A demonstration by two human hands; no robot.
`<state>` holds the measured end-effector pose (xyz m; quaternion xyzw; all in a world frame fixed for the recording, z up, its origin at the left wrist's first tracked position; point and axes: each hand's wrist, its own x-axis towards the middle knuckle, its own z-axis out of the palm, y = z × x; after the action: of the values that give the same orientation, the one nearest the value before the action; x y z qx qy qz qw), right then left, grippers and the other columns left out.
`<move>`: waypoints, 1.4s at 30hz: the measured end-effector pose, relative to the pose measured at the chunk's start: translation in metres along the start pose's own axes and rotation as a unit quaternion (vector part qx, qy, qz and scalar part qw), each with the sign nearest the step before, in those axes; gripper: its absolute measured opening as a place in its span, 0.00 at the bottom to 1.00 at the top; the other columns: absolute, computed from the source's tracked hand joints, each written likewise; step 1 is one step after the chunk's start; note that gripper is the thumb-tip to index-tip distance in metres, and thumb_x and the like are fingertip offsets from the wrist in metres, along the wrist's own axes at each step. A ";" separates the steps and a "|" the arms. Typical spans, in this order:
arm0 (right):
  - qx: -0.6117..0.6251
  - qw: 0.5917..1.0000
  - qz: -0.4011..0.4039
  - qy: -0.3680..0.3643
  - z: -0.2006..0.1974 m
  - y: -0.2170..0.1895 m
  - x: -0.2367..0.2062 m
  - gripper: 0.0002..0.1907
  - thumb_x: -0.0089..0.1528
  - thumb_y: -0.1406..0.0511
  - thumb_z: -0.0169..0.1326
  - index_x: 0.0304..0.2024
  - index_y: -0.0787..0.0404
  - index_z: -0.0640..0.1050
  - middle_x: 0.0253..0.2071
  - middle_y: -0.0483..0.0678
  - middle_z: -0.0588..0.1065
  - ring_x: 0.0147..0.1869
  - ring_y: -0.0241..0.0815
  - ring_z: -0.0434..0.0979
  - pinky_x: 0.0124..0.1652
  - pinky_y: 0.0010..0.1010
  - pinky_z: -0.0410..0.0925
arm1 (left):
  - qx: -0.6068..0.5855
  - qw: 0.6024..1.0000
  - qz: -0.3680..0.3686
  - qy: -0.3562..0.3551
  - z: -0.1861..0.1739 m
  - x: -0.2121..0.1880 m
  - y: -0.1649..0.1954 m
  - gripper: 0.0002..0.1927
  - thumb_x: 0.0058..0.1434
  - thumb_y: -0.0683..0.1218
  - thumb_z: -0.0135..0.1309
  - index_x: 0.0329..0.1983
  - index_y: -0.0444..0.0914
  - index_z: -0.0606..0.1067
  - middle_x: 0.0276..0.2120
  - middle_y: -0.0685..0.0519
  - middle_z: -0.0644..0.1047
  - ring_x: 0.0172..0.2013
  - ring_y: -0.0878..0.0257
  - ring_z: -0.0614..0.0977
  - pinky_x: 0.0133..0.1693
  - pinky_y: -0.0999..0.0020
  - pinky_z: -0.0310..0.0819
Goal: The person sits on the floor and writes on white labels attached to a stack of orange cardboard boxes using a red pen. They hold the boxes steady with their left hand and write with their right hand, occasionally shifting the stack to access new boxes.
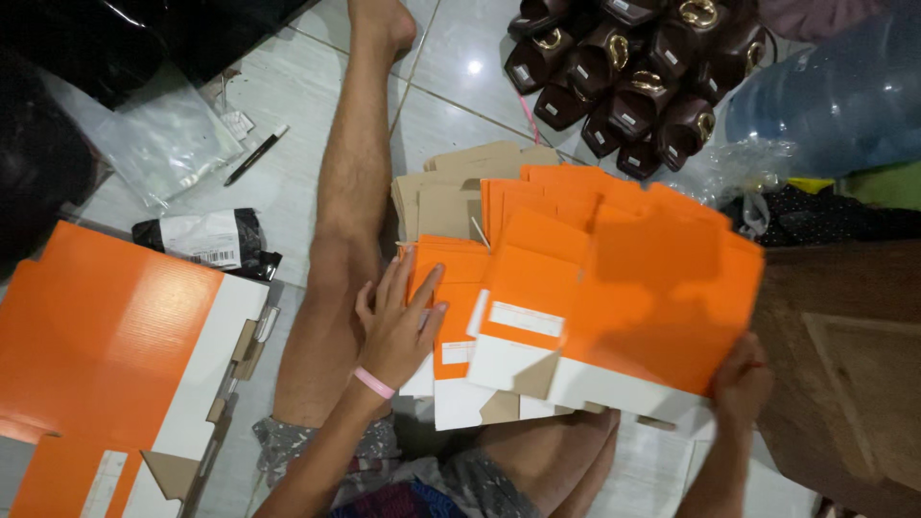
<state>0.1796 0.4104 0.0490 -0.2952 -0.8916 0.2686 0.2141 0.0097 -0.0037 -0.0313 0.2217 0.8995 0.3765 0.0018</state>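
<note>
We looked down at a person seated on a pale tiled floor [288, 105], one bare leg [350, 192] stretched toward the top of the frame. In the centre lay a stack of flat orange-and-white cardboard box blanks [537, 288], fanned out over the lap. The left hand [398, 321], with a pink band at the wrist, rested flat on the left side of the stack, its fingers [422, 288] spread. The right hand [741, 379], at lower right, gripped the bottom edge of the topmost large blank [662, 307]; its fingers were curled under the card, so we could not tell how tightly they pinched.

At lower left lay another big orange blank [106, 355]. A black pen [254, 155] and clear plastic bags [158, 144] sat at upper left, and dark brown bags with gold clasps [633, 77] were heaped at top centre.

We judged the fan to be loose: lifting the top sheet by one edge could drag the ones beneath it sideways and spill them off the lap. A one-edge grip could also let the sheet bend or crease.
</note>
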 end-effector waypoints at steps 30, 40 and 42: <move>0.269 0.946 0.073 -0.167 0.141 -0.103 -0.138 0.11 0.60 0.73 0.64 0.45 0.68 0.83 0.43 0.55 0.83 0.42 0.37 0.84 0.41 0.26 0.78 | -0.313 0.943 0.086 -0.076 0.004 0.061 -0.044 0.23 0.58 0.47 0.66 0.57 0.42 0.78 0.67 0.46 0.67 0.72 0.47 0.64 0.72 0.52 0.55; 0.295 0.945 0.112 -0.087 0.175 -0.148 -0.122 0.08 0.56 0.73 0.68 0.34 0.67 0.81 0.37 0.53 0.83 0.39 0.37 0.81 0.41 0.26 0.74 | -0.309 0.943 0.097 -0.072 0.004 0.061 -0.047 0.28 0.49 0.39 0.58 0.56 0.43 0.78 0.65 0.47 0.70 0.70 0.48 0.64 0.72 0.52 0.52; 0.276 0.948 0.129 -0.091 0.179 -0.148 -0.125 0.10 0.55 0.73 0.68 0.34 0.66 0.79 0.34 0.52 0.83 0.39 0.37 0.83 0.41 0.26 0.75 | -0.309 0.943 0.098 -0.071 0.004 0.061 -0.047 0.28 0.49 0.39 0.58 0.57 0.43 0.78 0.65 0.48 0.70 0.70 0.48 0.65 0.72 0.52 0.52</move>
<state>0.1134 0.1666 -0.0262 -0.3109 -0.7527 0.5553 0.1686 -0.0632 -0.0062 -0.0562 0.3236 0.7103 0.6175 0.0968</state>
